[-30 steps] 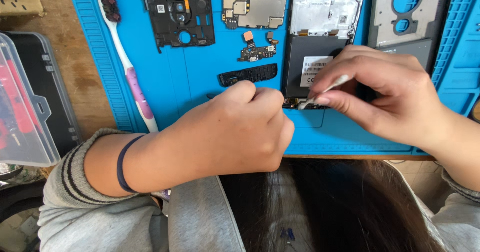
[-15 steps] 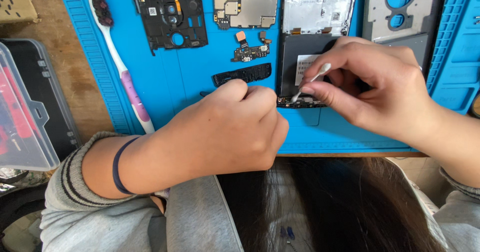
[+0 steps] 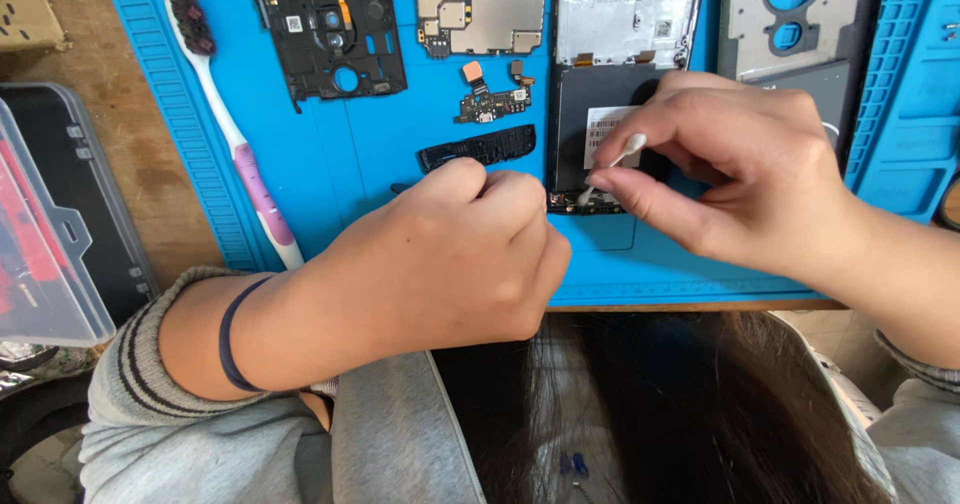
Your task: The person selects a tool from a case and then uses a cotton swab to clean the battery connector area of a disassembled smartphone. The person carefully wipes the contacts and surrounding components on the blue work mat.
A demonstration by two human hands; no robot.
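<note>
An opened phone body [image 3: 572,124], with a dark battery and a metal frame above it, lies on the blue work mat [image 3: 340,154]. My right hand [image 3: 740,184] pinches a white cotton swab [image 3: 628,147], whose lower tip touches the phone's bottom edge. My left hand [image 3: 440,264] is curled into a fist just left of that edge, knuckles toward the phone. A thin dark tool tip [image 3: 397,187] pokes out to the left from under its fingers; the rest of the tool is hidden.
On the mat lie a white-and-pink toothbrush [image 3: 245,164], a black inner cover [image 3: 330,29], a circuit board [image 3: 480,9], a small connector board [image 3: 490,99], a black strip [image 3: 478,147] and a grey back panel [image 3: 790,14]. A clear plastic case [image 3: 40,254] sits left on the wooden table.
The swab has tilted more upright and its lower tip now presses on the phone's bottom edge. My left fist stays in place. The camera has drifted slightly.
</note>
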